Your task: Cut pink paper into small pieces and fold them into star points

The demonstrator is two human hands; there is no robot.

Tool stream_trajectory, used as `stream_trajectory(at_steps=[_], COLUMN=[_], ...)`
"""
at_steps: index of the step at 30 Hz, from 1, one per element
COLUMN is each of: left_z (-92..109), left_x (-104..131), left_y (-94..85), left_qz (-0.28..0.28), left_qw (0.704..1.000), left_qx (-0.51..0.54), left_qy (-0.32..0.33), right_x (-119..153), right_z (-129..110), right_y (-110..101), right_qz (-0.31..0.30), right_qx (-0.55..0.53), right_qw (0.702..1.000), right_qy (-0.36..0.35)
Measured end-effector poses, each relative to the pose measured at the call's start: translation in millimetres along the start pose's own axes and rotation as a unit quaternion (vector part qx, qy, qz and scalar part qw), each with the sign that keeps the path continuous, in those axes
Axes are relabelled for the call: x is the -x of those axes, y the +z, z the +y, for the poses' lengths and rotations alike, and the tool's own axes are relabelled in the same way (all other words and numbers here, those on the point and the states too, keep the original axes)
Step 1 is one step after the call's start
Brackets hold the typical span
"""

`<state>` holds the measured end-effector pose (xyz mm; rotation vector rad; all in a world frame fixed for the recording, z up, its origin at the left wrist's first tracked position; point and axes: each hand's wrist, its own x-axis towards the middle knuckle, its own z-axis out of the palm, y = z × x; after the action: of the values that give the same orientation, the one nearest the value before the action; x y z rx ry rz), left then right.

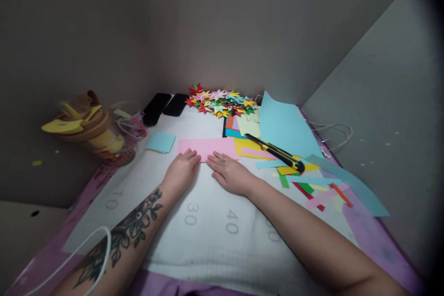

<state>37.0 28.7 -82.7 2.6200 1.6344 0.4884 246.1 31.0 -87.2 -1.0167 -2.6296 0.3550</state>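
A terracotta-coloured pot (85,127) is seen at the far left of the table (166,245), tilted in view, with a yellow piece (62,126) and a brown rolled item (92,98) at its top; its deeper contents cannot be made out. The pink paper (208,145), a flat, wide rectangle, is laid mid-table between the blue squares (161,142) and the yellow paper (255,148). Its near edge is pressed by the left hand (183,166) and the right hand (227,171), both palm down, fingers slightly spread.
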Motion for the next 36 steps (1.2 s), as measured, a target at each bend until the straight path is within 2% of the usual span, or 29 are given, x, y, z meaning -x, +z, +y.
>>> stream_trajectory(at_steps=[7,11,14,18,24,28,36], left_z=[4.3,10.9,16.4,18.8,10.4,8.2,11.9], left_x=[5.0,15.4,22.5,31.1,44.5,48.2,48.8], left_y=[-3.9,-6.7,-10.2,-19.1,-30.5,-31.8,-33.3], left_qz=[-0.006,-0.033,-0.056,-0.069,-0.071,-0.055,-0.024], left_qw=[1.0,0.998,0.997,0.993,0.984,0.98,0.978], left_qx=[-0.017,-0.041,-0.057,-0.087,-0.145,-0.168,-0.187], left_qy=[0.001,0.032,0.017,-0.025,-0.076,-0.089,-0.091], right_x=[-4.7,-7.8,-8.8,-2.6,25.7,36.9,35.7], right_z=[-4.1,-7.9,-10.9,-12.7,-4.8,-4.4,-12.5], right_y=[-6.7,-8.7,-8.8,-9.4,-14.7,-16.3,-10.9], right_qz=[-0.062,-0.088,-0.095,-0.083,-0.048,-0.023,0.003], right_qx=[0.028,0.045,0.046,0.048,0.105,0.152,0.19], right_qw=[0.997,0.994,0.993,0.992,0.978,0.966,0.946], right_qy=[0.021,0.046,0.058,0.08,0.171,0.208,0.261])
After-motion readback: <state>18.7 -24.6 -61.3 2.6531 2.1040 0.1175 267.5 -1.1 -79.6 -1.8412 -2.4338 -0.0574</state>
